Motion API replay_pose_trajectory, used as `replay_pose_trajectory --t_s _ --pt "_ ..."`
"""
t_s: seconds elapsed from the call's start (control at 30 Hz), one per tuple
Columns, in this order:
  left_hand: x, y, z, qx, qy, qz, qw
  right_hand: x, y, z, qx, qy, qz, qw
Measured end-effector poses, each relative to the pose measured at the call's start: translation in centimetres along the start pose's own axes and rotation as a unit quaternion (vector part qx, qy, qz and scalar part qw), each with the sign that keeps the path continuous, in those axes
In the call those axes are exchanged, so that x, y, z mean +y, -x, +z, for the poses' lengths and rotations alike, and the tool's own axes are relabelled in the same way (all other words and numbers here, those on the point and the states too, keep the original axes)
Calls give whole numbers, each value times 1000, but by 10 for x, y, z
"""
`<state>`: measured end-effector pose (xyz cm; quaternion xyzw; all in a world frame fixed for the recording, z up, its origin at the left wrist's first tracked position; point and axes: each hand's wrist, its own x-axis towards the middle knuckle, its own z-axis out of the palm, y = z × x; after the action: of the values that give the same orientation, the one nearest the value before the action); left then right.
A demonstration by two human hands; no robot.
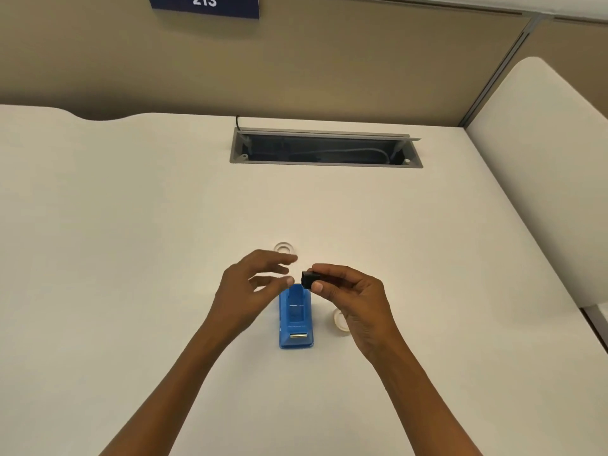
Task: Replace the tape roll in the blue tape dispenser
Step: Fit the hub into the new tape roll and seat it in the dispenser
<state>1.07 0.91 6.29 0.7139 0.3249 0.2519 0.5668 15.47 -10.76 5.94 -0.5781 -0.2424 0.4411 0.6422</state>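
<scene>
The blue tape dispenser (pixel 295 319) stands on the white desk (pixel 131 225) with its roll bay bare and its metal cutter facing me. My right hand (pixel 348 291) pinches a small black spool core (pixel 309 279) just above the dispenser's far end. Beside it, my left hand (pixel 253 284) hovers with its fingers spread and nothing in them. One clear tape roll (pixel 283 249) lies flat on the desk beyond my left fingertips. A second clear tape roll (pixel 339 320) lies to the right of the dispenser, partly hidden by my right hand.
A grey cable hatch (pixel 325 149) is open in the desk at the back. A beige partition with a blue sign reading 213 (pixel 204 3) rises behind it. A white side panel (pixel 543 159) closes off the right.
</scene>
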Motion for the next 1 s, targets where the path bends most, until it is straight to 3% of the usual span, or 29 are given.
replay_pose_trajectory --t_s 0.13,0.63,0.77,0.9,1.0 --pt "5 24 7 -41 35 -5 999 -1 10 0 -10 -5 -7 1000" --pt "11 46 21 15 56 -1 998 5 29 3 -26 -7 -22 999" --pt "12 50 21 32 66 -8 997 5 24 -10 41 -40 -12 998" --pt "12 53 20 40 83 -14 996 19 15 -38 197 134 -5 971" --pt "13 52 20 45 82 -17 995 33 15 -51 213 298 9 930"
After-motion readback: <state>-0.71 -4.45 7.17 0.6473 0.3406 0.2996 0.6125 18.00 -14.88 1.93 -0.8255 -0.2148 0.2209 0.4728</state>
